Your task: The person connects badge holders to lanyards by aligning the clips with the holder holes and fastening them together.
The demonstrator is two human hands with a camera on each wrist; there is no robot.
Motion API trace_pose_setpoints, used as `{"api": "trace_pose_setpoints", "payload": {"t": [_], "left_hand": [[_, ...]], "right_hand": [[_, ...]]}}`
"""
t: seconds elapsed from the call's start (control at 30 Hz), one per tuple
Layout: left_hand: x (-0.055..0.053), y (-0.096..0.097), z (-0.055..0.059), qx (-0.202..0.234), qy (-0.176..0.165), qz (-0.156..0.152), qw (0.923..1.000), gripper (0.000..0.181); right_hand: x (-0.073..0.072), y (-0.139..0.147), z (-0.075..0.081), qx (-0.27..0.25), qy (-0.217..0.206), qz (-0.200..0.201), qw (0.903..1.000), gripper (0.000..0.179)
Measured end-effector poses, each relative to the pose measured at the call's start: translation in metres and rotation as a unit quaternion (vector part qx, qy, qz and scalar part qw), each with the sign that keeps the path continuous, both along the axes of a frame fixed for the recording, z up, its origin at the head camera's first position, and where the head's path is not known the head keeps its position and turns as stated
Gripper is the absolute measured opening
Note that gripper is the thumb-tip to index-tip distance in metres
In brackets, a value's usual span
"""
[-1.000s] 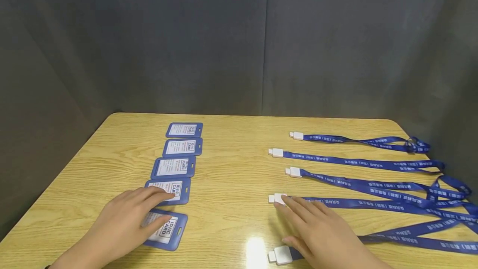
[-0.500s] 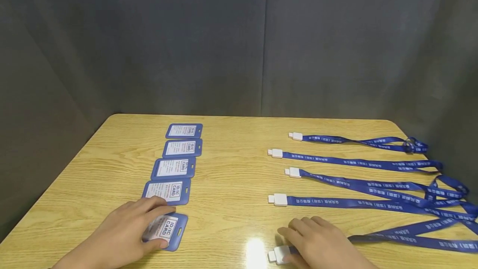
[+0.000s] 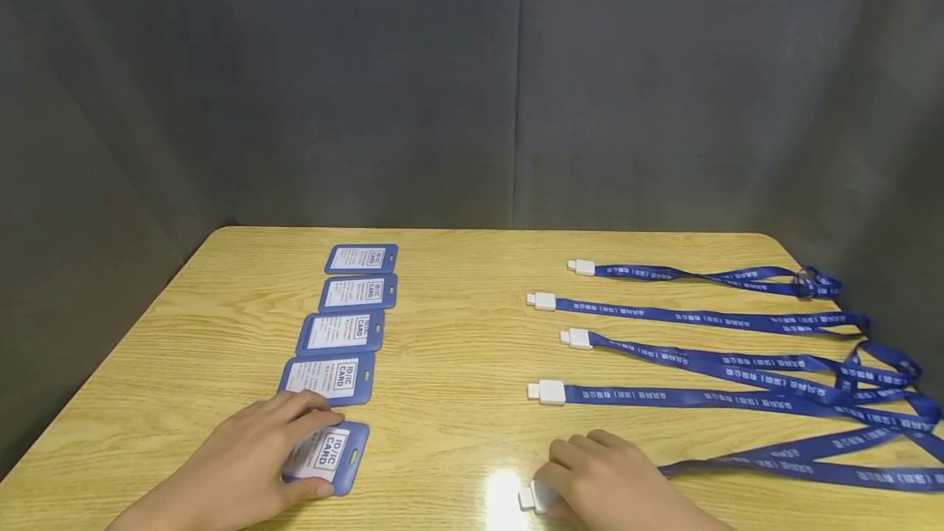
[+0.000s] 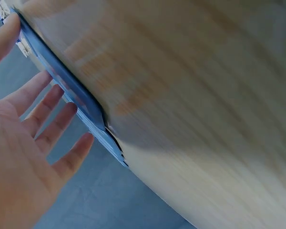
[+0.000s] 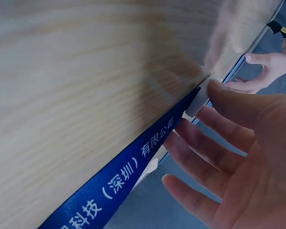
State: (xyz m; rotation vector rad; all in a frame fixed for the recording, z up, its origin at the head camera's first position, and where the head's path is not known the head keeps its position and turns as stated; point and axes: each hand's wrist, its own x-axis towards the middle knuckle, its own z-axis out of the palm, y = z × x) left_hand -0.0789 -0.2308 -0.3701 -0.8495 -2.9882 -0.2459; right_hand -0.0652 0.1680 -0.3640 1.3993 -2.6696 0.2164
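Note:
My left hand (image 3: pixel 247 457) holds the nearest blue badge holder (image 3: pixel 341 457) on the left of the table, thumb at its near edge and fingers at its far edge. The holder lies flat, its card lettered ID/IC CARD and its slot toward the right. In the left wrist view, the blue holder (image 4: pixel 71 86) is seen edge-on beside the fingers. My right hand (image 3: pixel 605 478) pinches the white clip (image 3: pixel 541 498) of the nearest lanyard and hides part of it. From that clip the blue strap (image 5: pixel 133 164) runs off, printed with white characters.
Beyond the left hand several more badge holders (image 3: pixel 335 379) form a column. On the right lie several lanyards (image 3: pixel 649 397), white clips pointing left, their straps overlapping near the right edge. Bare wood table (image 3: pixel 450 334) separates the two groups. Dark cloth (image 3: pixel 295 105) walls the back and sides.
My left hand has drawn nearer and taken hold of the closest badge holder. My right hand has come down from the second-nearest clip to the nearest one, which has shifted slightly left.

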Motion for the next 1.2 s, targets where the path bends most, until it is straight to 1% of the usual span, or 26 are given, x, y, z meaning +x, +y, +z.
{"api": "trace_pose_setpoints", "payload": {"t": [0.03, 0.1, 0.13, 0.2, 0.27, 0.37, 0.5, 0.67, 0.73, 0.77, 0.87, 0.97, 1.07, 1.2], "left_hand": [[0.000, 0.000, 0.000, 0.002, 0.001, -0.002, 1.0000, 0.066], [0.000, 0.001, 0.000, 0.004, 0.000, -0.006, 1.0000, 0.066], [0.000, 0.001, 0.000, 0.004, -0.001, -0.007, 1.0000, 0.066], [0.000, 0.002, 0.001, 0.005, -0.001, -0.008, 1.0000, 0.066], [-0.001, 0.002, 0.001, 0.004, -0.002, -0.008, 1.0000, 0.066], [-0.001, 0.003, 0.002, 0.005, -0.003, -0.007, 1.0000, 0.065], [-0.001, 0.003, 0.001, 0.003, -0.012, -0.004, 0.9999, 0.067], [0.000, 0.002, 0.000, -0.001, -0.026, -0.002, 0.9997, 0.071], [-0.001, 0.002, 0.000, -0.002, -0.034, -0.003, 0.9994, 0.072], [-0.001, 0.002, 0.001, -0.002, -0.037, -0.003, 0.9993, 0.073], [-0.001, 0.003, 0.002, -0.002, -0.038, -0.006, 0.9993, 0.072], [-0.002, 0.004, 0.002, -0.003, -0.029, -0.008, 0.9995, 0.071], [-0.001, 0.005, 0.002, -0.004, -0.028, -0.008, 0.9996, 0.071], [-0.001, 0.005, 0.003, -0.003, -0.021, -0.009, 0.9997, 0.070]], "right_hand": [[0.000, -0.002, 0.001, 0.003, -0.003, -0.001, 1.0000, 0.015], [0.000, -0.005, 0.002, 0.012, -0.025, -0.008, 0.9996, 0.016], [-0.001, -0.007, 0.003, 0.015, -0.027, -0.008, 0.9995, 0.015], [-0.002, -0.010, 0.004, 0.020, -0.008, -0.005, 0.9998, 0.013], [-0.003, -0.013, 0.005, 0.023, 0.021, 0.004, 0.9995, 0.009], [-0.005, -0.018, 0.005, 0.027, 0.072, 0.014, 0.9969, 0.012], [-0.007, -0.026, 0.007, 0.039, 0.073, 0.012, 0.9965, 0.013], [-0.009, -0.039, 0.009, 0.046, 0.087, 0.011, 0.9951, 0.012], [-0.010, -0.043, 0.010, 0.051, 0.087, 0.008, 0.9948, 0.011], [-0.010, -0.045, 0.011, 0.054, 0.081, 0.004, 0.9953, 0.009], [-0.012, -0.052, 0.013, 0.061, 0.072, -0.005, 0.9955, 0.008], [-0.014, -0.059, 0.013, 0.066, 0.074, -0.009, 0.9951, 0.007], [-0.017, -0.068, 0.013, 0.067, 0.080, -0.007, 0.9945, 0.010], [-0.019, -0.078, 0.013, 0.065, 0.076, 0.000, 0.9949, 0.015]]}}
